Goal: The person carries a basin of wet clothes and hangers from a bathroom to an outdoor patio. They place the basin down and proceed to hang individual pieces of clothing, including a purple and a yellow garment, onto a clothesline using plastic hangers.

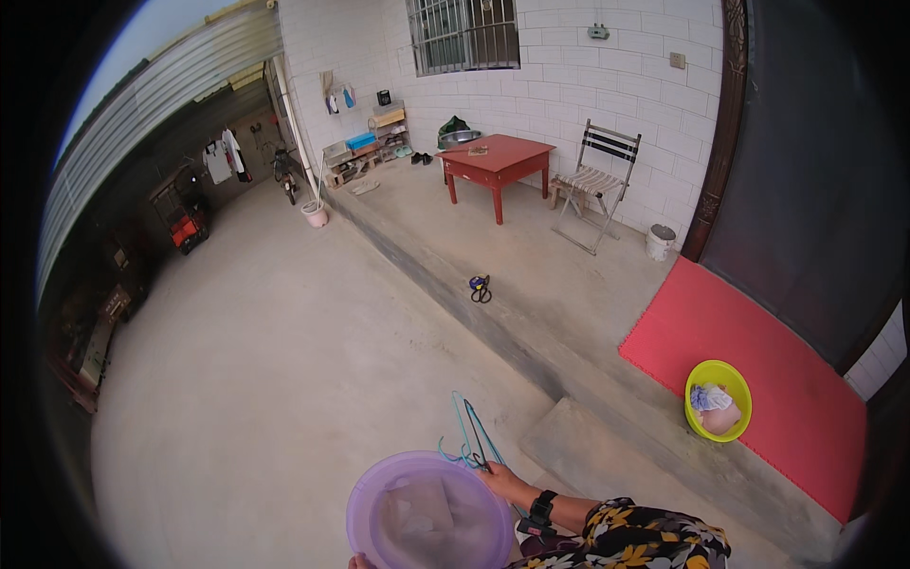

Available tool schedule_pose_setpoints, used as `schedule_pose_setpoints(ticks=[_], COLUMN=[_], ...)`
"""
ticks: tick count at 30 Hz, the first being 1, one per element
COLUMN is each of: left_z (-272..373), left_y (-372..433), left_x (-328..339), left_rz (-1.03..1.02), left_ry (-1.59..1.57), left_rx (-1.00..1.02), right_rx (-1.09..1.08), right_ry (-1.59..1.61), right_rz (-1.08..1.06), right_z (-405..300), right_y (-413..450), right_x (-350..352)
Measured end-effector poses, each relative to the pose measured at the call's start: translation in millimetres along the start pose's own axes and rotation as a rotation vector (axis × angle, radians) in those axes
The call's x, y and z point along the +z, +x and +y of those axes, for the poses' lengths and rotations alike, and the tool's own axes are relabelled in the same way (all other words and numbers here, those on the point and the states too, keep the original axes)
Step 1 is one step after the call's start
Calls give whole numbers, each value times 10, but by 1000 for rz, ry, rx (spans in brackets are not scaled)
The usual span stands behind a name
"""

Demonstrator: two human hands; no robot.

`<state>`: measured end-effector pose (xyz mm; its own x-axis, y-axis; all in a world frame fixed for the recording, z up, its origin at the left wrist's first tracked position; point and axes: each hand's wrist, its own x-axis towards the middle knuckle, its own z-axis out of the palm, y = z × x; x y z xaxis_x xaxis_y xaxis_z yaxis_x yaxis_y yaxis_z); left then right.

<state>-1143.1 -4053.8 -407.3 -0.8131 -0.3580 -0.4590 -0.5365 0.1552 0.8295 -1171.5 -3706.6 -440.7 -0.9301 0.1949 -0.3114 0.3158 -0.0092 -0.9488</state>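
My right hand (502, 480) is closed on several clothes hangers (473, 430), turquoise and black, and is at the right rim of a purple plastic basin (360, 505). Only the fingers of my left hand (361, 562) show, against the basin's lower left rim at the bottom edge of the view. The basin is in front of me, with something pale and flat seen inside or through it; I cannot tell what. A black band is strapped on my right wrist.
A yellow-green basin (746, 412) with clothes sits at the edge of a red mat (796, 398). Scissors (481, 294) lie by a tape measure (478, 282) near the concrete step. A red table (498, 160), a folding chair (593, 181) and a white bucket (660, 245) stand beyond.
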Motion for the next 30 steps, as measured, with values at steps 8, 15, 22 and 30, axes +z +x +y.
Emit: schedule_pose_setpoints(ticks=[8,15,22,30], left_z=[694,1682,2364,2915], left_y=[1973,2741,3100,3423], left_x=[1104,2144,3129,4387], left_rz=[-260,-524,-559,-664], left_ry=[-308,-145,-13,-2], left_rx=[134,210,224,138], right_rx=[17,65,16,66], right_ry=[121,215,228,274], right_rz=[356,637,727,793], right_z=[-184,-667,-606,-716], right_y=[1019,1395,2197,3008], right_x=[-179,-456,-1008,-1776])
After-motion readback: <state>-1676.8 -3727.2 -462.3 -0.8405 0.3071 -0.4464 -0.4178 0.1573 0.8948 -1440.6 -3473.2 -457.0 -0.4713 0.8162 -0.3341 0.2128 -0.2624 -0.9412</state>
